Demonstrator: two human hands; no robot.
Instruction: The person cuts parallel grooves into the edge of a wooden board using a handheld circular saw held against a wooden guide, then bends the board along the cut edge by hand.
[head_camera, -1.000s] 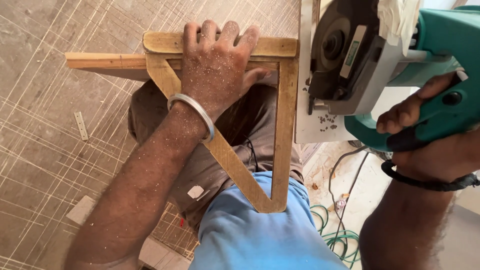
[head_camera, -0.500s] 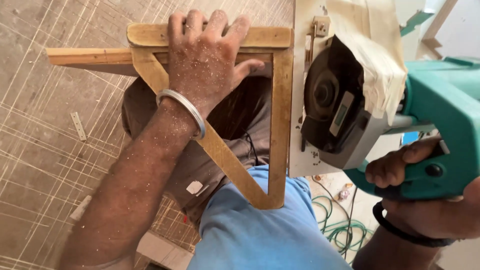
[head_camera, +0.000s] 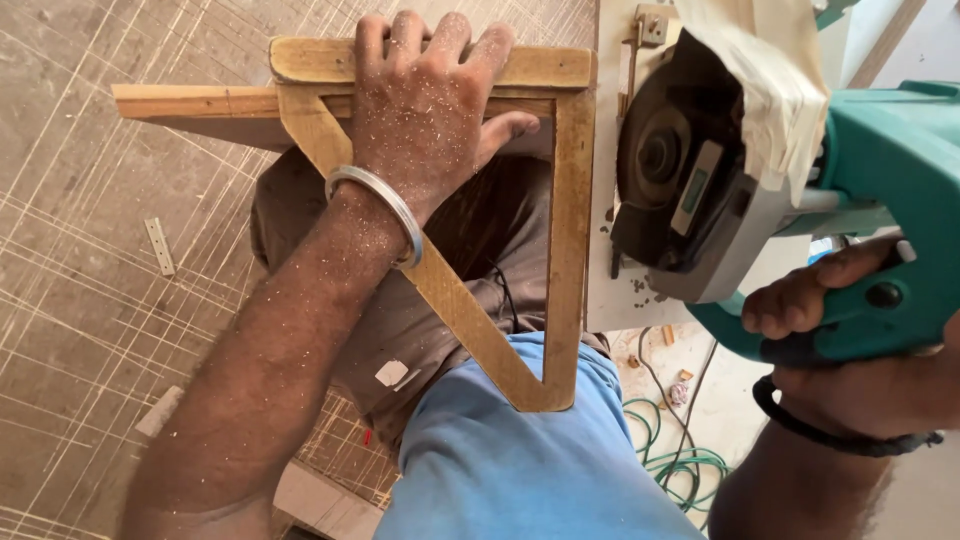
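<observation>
Head view looks straight down on a wooden triangular square (head_camera: 560, 250) laid across a narrow wood strip (head_camera: 190, 100), with a teal circular saw (head_camera: 760, 190) running its flat base plate (head_camera: 610, 220) along the square's straight right edge. The cut looks to be under way: the square serves as a fence and the saw rides against it. The left hand (head_camera: 425, 120) presses down flat on the square's top bar, fingers spread and curled over the far edge, a metal bangle (head_camera: 385, 210) at the wrist. The right hand (head_camera: 830, 300) is clenched around the saw's handle (a finger lies near the trigger). Next, I judge, the saw must stay tight to that edge while the left hand keeps the square from slipping. Compared with half a second ago, the saw sits lower and nearer the person, and the left hand has not shifted on the square.
</observation>
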